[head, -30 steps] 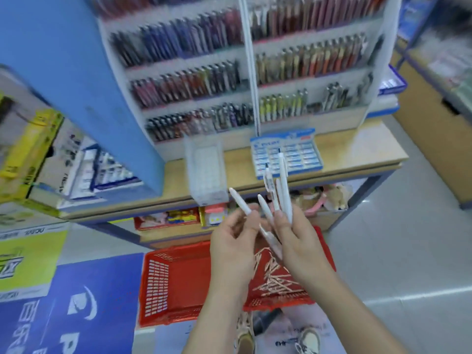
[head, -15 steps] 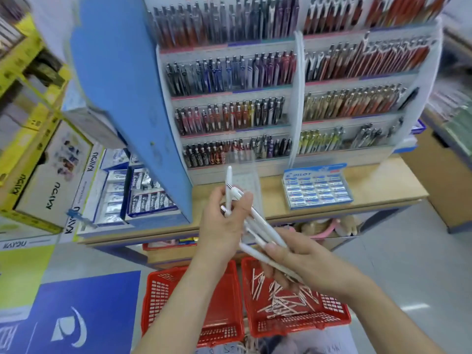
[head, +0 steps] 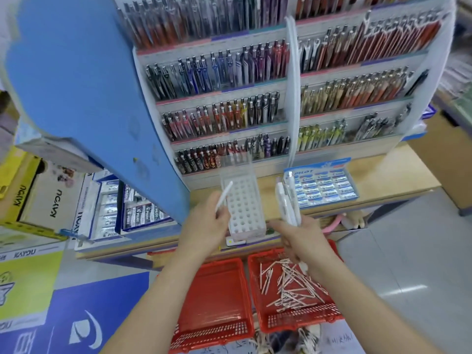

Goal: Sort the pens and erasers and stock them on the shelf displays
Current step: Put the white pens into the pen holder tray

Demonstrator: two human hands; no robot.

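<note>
My left hand (head: 204, 226) pinches a single white pen (head: 224, 195), tilted up toward a clear pen holder (head: 244, 203) with rows of round holes on the wooden counter. To the right of the holder, my right hand (head: 304, 238) grips a bunch of white pens (head: 288, 200) pointing upward. Below on the floor, the right red basket (head: 301, 321) holds several loose white pens (head: 288, 284). The left red basket (head: 217, 325) looks bare inside. A blue box of erasers (head: 323, 186) lies on the counter, right of the bunch.
A tall tiered pen display (head: 255, 93) with a blue side panel (head: 84, 85) stands behind the holder. Boxed stock (head: 112, 210) and a yellow carton (head: 28, 192) fill the counter's left. The counter edge (head: 383, 198) runs right; grey floor (head: 408, 264) lies beyond.
The hands have separated: the left took one pen out of the bunch and moved it left beside the holder, while the right raised the remaining pens upright. The view tilted up toward the display.
</note>
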